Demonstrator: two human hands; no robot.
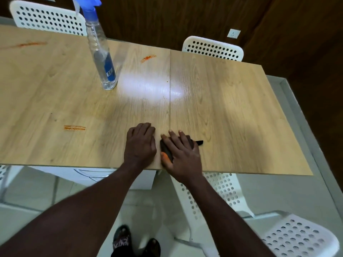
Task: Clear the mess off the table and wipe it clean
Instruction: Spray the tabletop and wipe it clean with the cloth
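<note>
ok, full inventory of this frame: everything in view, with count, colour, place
table: one, light wood, two panels butted together, fills the middle
spray bottle: one, clear with blue trigger and label, upright on the far left part
orange smears: three, on the tabletop; far left, far centre, near left
cloth: one, dark with an orange stain, at the near edge
chairs: at least four, white, perforated; two beyond the table, two on the near side
wall socket: one, white, on the dark wall behind
shoes: two, dark, on the floor below
left hand: rests on the table beside the cloth
right hand: fingers straight, pressing on the cloth
</note>
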